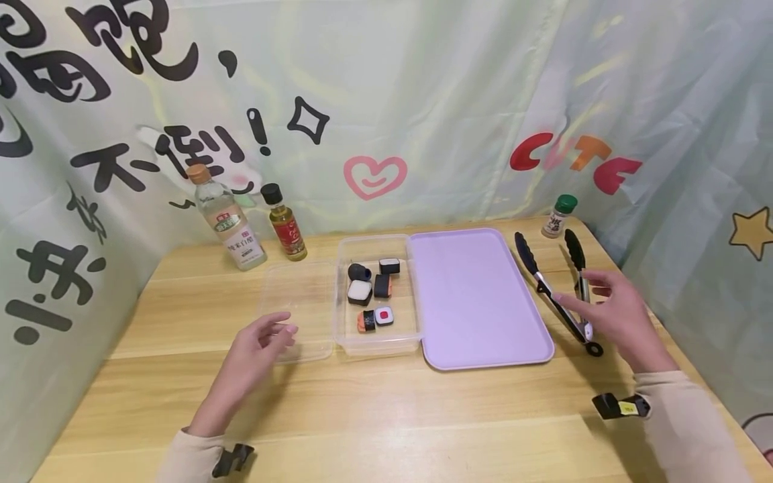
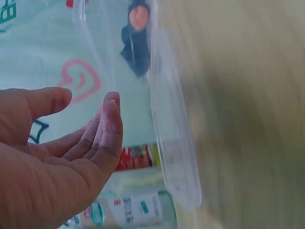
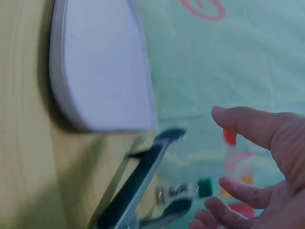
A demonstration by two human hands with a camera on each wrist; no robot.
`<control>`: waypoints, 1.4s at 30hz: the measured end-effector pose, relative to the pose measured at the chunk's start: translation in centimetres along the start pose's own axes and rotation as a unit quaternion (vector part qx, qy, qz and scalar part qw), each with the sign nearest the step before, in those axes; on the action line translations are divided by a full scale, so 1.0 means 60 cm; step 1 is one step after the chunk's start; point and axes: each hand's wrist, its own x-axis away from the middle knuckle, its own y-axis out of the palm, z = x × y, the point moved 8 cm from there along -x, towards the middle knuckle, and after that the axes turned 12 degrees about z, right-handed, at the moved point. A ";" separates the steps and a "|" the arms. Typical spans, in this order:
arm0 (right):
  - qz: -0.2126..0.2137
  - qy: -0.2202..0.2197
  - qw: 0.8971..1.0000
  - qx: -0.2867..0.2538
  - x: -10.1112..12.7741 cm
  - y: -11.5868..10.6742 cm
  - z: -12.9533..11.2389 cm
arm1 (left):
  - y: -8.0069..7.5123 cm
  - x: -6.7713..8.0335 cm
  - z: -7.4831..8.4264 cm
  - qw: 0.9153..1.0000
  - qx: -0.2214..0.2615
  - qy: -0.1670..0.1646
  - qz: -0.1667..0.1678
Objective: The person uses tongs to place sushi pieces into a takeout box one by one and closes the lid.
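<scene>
My right hand [image 1: 616, 318] hovers over the tongs [image 1: 564, 305], thumb and fingers apart, holding nothing. The tongs lie spread on the table, black tips pointing away, right of a purple tray [image 1: 483, 302]. Above a flat clear plastic lid [image 1: 302, 285] is my left hand [image 1: 256, 352], loosely bent with nothing in its fingers. A clear plastic box [image 1: 377, 345] stands between lid and tray. Inside it sit several sushi pieces, among them a white-topped one [image 1: 359, 291] and a roll with a red centre [image 1: 384, 315]. In the right wrist view the tongs [image 3: 138, 186] stand clear of the fingers.
At the back left stand a white vinegar bottle [image 1: 232, 231] with an orange cap and a smaller oil bottle [image 1: 285, 225] with a black cap. A green-capped shaker [image 1: 558, 216] is at the back right, just beyond the tongs. Printed cloth [image 1: 447, 121] hangs behind the table.
</scene>
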 end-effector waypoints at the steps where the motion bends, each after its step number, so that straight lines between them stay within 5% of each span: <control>1: 0.003 -0.015 1.000 0.006 0.003 0.003 -0.012 | -0.007 -0.002 -0.001 1.000 -0.005 0.002 0.006; 11: 0.005 -0.157 0.988 0.001 0.051 0.054 -0.134 | -0.061 -0.012 -0.013 0.996 -0.061 0.025 0.052; 19: -0.032 -0.287 0.954 -0.082 0.118 0.132 -0.224 | -0.075 -0.018 -0.032 0.996 -0.076 0.012 0.051; 32: -0.268 -0.283 0.913 -0.121 0.232 0.283 -0.296 | -0.072 -0.027 -0.064 0.992 -0.118 -0.035 0.001; 42: -0.357 -0.266 0.888 -0.117 0.287 0.379 -0.313 | -0.071 -0.031 -0.080 0.989 -0.139 -0.041 -0.017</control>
